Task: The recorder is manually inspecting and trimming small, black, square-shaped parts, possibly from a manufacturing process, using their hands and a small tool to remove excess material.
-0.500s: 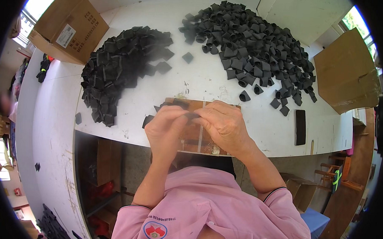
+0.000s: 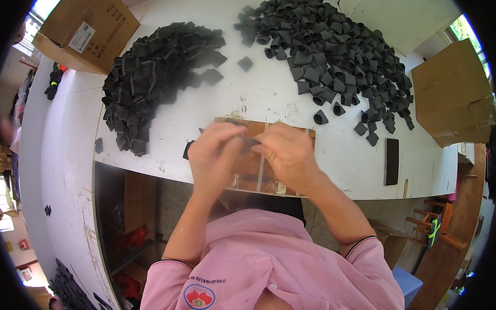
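Observation:
Above a brown board (image 2: 247, 168) at the table's front edge, my two hands meet. A small black piece of fabric-like material (image 2: 250, 144) is pinched between them, mostly covered by the fingers. My left hand (image 2: 218, 151), slightly blurred, closes on its left side. My right hand (image 2: 286, 156) grips the other side with thumb and fingers. A few more black pieces (image 2: 188, 150) lie by my left hand, partly hidden. To the left is a heap of flat black pieces (image 2: 135, 91). Far right spreads a heap of black pieces curled into open, pointed tubes (image 2: 338, 65).
A cardboard box (image 2: 88, 29) stands at the back left, another cardboard box (image 2: 452, 94) at the right. A flat black rectangular object (image 2: 391, 161) lies on the white table (image 2: 346, 169) near its right end. One loose black piece (image 2: 244, 63) sits between the heaps.
Both hands stay together over the board, with the fingers shifted around the black piece. My left hand has turned slightly. The whole view has moved a little.

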A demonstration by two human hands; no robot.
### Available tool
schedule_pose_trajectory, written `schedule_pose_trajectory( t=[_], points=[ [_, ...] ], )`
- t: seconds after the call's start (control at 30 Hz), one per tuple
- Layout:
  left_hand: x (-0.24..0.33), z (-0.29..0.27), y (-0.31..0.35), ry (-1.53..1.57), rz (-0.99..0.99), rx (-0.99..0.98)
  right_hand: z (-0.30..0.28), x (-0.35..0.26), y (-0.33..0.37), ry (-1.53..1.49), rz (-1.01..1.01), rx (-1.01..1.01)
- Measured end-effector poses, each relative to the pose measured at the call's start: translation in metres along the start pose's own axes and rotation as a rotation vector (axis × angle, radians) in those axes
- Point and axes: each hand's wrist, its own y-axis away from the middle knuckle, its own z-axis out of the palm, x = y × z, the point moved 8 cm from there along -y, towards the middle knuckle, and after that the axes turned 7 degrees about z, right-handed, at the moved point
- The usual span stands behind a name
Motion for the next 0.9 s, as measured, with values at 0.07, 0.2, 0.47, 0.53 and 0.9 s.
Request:
schedule_pose_trajectory(
  t=[0.07,0.2,0.47,0.53,0.9],
  points=[
    [-0.048,-0.016,0.007,0.028,-0.214,0.077,0.005,0.047,-0.002,-0.777,0.727,-0.190],
    [-0.102,-0.014,0.004,-0.456,-0.237,-0.019,-0.015,0.090,0.009,-0.686,0.741,0.141],
    [-0.143,0.004,0.005,-0.770,-0.193,-0.260,0.035,0.074,0.094,-0.679,1.003,-0.113],
    [-0.120,-0.002,-0.002,-0.775,-0.005,-0.166,0.044,0.063,0.095,-0.495,0.919,-0.264],
    [-0.031,-0.004,0.084,0.557,-0.515,0.289,0.085,0.033,0.102,-1.228,1.123,-0.129]
  ],
)
